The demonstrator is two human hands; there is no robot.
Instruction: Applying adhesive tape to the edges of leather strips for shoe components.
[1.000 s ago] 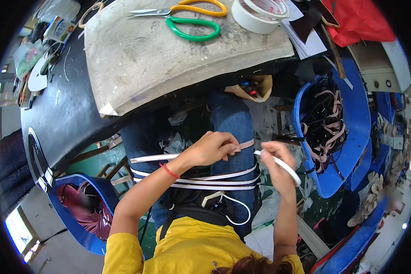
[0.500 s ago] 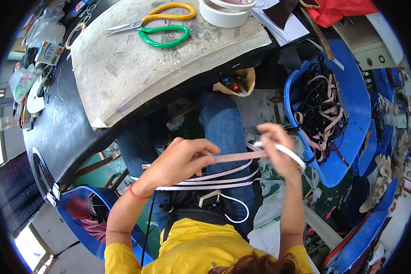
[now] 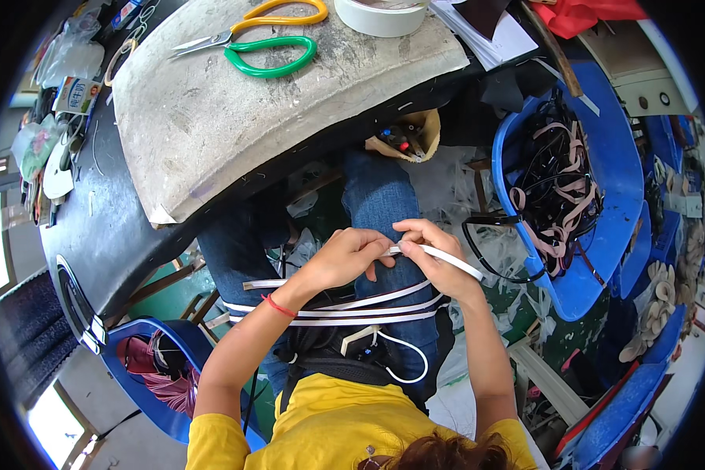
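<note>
My left hand and my right hand meet above my lap, fingers closed on a narrow white strip. Its short stretch between my fingertips is pinched from both sides, while the other part sticks out past my right thumb. Whether one or two pieces lie between the fingertips is too small to tell. Below my hands, several white strips with dark edges lie across my thighs. Another pale strip end pokes out beside my left forearm.
A stained work board on the black table carries scissors with orange and green handles and a white tape roll. A paper bag of tools hangs below. Blue bins of straps stand right; another blue bin stands left.
My hands have drawn together, the right one moving left and down. The pink strip stretched between them is no longer visible. A black strap loop now shows beside the right bin.
</note>
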